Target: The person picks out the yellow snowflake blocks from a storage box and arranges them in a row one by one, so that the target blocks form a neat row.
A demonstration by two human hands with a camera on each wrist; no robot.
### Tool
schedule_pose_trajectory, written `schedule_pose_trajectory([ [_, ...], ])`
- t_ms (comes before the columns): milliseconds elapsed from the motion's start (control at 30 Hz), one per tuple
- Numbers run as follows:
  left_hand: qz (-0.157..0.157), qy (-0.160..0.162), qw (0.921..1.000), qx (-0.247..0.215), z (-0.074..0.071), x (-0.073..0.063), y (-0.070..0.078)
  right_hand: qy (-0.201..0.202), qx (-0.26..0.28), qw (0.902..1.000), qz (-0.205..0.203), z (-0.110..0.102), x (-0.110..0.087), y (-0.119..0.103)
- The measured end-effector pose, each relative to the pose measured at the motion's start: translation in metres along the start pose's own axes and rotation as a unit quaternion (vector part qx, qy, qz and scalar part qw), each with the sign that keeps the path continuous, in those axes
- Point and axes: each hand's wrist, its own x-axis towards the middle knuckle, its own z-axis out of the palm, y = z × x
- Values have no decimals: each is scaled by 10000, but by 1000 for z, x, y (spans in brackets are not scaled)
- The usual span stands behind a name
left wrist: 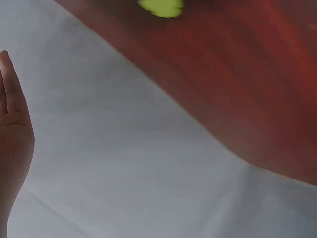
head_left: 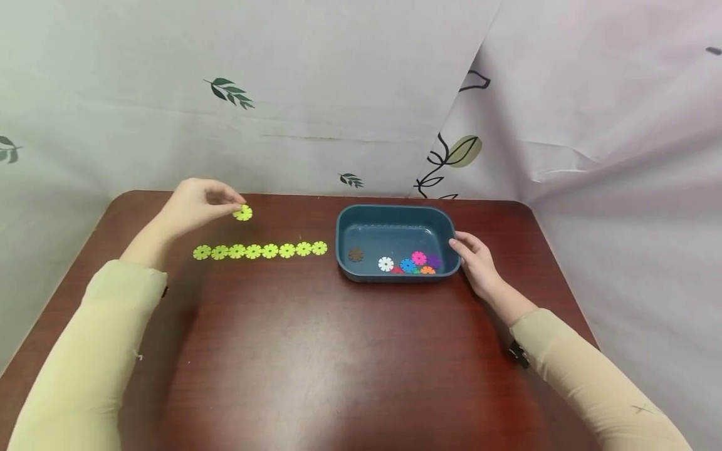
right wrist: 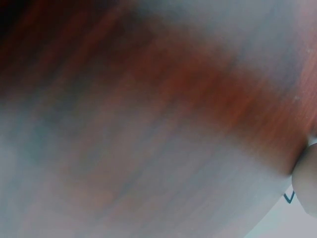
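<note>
Between thumb and fingertips, my left hand point(head_left: 200, 199) pinches a yellow notched plastic disc point(head_left: 243, 213) above the back left of the table. In front of it, several matching discs form a straight row point(head_left: 254, 251) running left to right. My right hand point(head_left: 476, 260) grips the right rim of a blue-grey plastic tub point(head_left: 345, 270), thumb on the rim's top. Inside the tub lie a brown disc point(head_left: 355, 255), a white disc point(head_left: 386, 264), a pink disc point(head_left: 419, 258) and several others in blue, purple, orange, red and green. The left wrist view catches part of a yellow disc point(left wrist: 162, 7).
The dark red wooden table point(head_left: 316, 351) has rounded back corners. Behind and beside it hangs a pale cloth point(head_left: 316, 75) with leaf prints, close to the back edge. The row's right end lies just left of the tub.
</note>
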Motion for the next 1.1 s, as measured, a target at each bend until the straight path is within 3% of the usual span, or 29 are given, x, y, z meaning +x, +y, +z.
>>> schedule_pose_trajectory([
  [200,-569,281,9978,-198,-7,-25,-37,1,-34,10000,-4,0,0,0],
  [400,-788,420,9958,-196,-9,-43,-67,20,-21,10000,-2,0,0,0],
  [833,-933,-308,9919,805,-26,-57,-96,7,-1,10000,14,-1,2,0],
  [1100,-1064,-640,9875,975,-27,-59,-106,-24,70,10000,27,-1,1,0],
])
